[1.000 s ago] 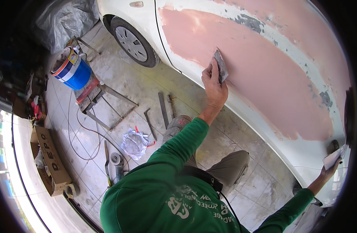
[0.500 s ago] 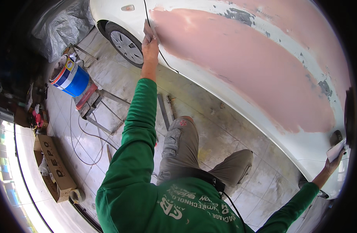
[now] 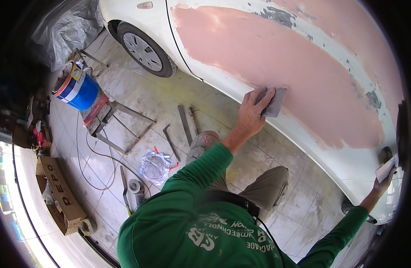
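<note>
- Green sweatshirt (image 3: pixel 169 234) nearest, white print on chest; grey-brown trousers (image 3: pixel 268 185) below, knees bent.
- Left hand (image 3: pixel 251 115): arm stretched forward, thumb and fingers pinched on a flat grey pad (image 3: pixel 275 102). Pad lies over the lower edge of the pink patch (image 3: pixel 259 53) on the car side; can't tell if full face is pressed flat.
- Right hand (image 3: pixel 381 187): far right, near picture rim, fingers closed around a pale sheet (image 3: pixel 386 169), beside the white bodywork. Finger detail small.
- Floor, left of the knees: crumpled silver sheet (image 3: pixel 155 166) with grey round area in the middle; grey cylinder (image 3: pixel 135 186) just beside a long thin tool (image 3: pixel 124 185); dark bent bar (image 3: pixel 171 142); straight flat bar (image 3: pixel 185 124) by the left knee. Thin hose (image 3: pixel 84 172) loops over the tiles.
- White car (image 3: pixel 339 172): slants across upper right; pink patch covers much of its side, grey scuffs in the white strip above. Wheel (image 3: pixel 143 51) with silver cover, upper left of the patch.
- Left: open cardboard box (image 3: pixel 62 194), tape roll (image 3: pixel 85 227) at its lower end.
- Metal stool (image 3: pixel 96 111) bears a tilted-looking blue bucket (image 3: pixel 85 91).
- Far upper left: silver plastic sheeting (image 3: pixel 71 33), bunched.
</note>
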Demonstrator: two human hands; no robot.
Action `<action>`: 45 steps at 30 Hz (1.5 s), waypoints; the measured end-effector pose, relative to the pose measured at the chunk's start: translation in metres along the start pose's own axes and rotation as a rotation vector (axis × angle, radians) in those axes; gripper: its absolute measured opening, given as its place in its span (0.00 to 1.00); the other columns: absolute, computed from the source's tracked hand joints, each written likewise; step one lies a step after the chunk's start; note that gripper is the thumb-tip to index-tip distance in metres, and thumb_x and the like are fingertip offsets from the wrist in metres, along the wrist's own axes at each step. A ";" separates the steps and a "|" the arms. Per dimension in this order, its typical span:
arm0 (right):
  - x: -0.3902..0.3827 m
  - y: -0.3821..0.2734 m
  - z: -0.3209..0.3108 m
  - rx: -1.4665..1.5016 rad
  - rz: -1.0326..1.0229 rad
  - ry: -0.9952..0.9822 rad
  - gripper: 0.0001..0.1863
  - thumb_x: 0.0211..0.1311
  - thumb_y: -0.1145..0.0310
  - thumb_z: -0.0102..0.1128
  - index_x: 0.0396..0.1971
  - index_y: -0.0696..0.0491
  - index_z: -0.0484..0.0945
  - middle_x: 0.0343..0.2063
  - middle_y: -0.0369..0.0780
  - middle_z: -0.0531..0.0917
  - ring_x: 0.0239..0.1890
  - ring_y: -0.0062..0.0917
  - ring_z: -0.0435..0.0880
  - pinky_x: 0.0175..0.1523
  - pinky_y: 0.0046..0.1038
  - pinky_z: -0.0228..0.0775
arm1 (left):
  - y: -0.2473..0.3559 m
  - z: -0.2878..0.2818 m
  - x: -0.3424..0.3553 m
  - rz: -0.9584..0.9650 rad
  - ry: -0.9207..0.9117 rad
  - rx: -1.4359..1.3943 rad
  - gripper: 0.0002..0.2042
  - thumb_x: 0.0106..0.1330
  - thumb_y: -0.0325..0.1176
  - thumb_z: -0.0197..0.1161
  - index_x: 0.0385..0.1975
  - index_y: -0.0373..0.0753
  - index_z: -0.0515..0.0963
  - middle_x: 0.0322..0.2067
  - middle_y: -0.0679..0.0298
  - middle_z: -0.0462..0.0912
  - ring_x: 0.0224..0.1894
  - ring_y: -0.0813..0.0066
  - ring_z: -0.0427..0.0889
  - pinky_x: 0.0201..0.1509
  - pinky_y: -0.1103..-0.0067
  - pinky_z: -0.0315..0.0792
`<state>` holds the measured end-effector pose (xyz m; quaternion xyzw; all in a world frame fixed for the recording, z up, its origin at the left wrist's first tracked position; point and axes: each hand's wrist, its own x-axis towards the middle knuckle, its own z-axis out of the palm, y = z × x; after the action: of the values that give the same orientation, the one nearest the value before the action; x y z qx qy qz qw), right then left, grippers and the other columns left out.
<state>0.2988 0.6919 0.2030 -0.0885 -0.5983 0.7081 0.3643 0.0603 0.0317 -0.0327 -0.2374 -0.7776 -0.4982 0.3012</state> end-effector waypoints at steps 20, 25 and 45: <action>0.015 0.013 -0.016 0.080 -0.033 -0.082 0.29 0.77 0.53 0.54 0.69 0.52 0.67 0.62 0.37 0.77 0.62 0.29 0.77 0.64 0.33 0.70 | -0.174 -0.091 0.073 -0.449 0.428 -0.514 0.35 0.55 0.14 0.52 0.69 0.36 0.68 0.51 0.60 0.75 0.49 0.71 0.75 0.53 0.77 0.70; 0.019 0.018 -0.012 0.073 -0.035 -0.056 0.29 0.77 0.53 0.54 0.69 0.52 0.67 0.62 0.37 0.77 0.62 0.29 0.77 0.64 0.33 0.71 | -0.062 0.017 0.025 -0.245 0.491 -0.269 0.41 0.52 0.11 0.49 0.72 0.43 0.65 0.56 0.51 0.67 0.60 0.54 0.68 0.69 0.67 0.64; 0.019 0.026 -0.028 0.069 -0.071 -0.035 0.29 0.77 0.53 0.54 0.70 0.53 0.67 0.62 0.37 0.77 0.61 0.28 0.78 0.62 0.33 0.72 | -0.208 -0.149 0.094 -0.654 0.587 -0.792 0.24 0.67 0.20 0.57 0.65 0.35 0.69 0.58 0.61 0.77 0.59 0.69 0.77 0.62 0.75 0.71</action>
<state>0.2902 0.7251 0.1775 -0.0424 -0.5827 0.7164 0.3813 -0.1109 -0.1799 -0.0500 0.0681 -0.4492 -0.8625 0.2229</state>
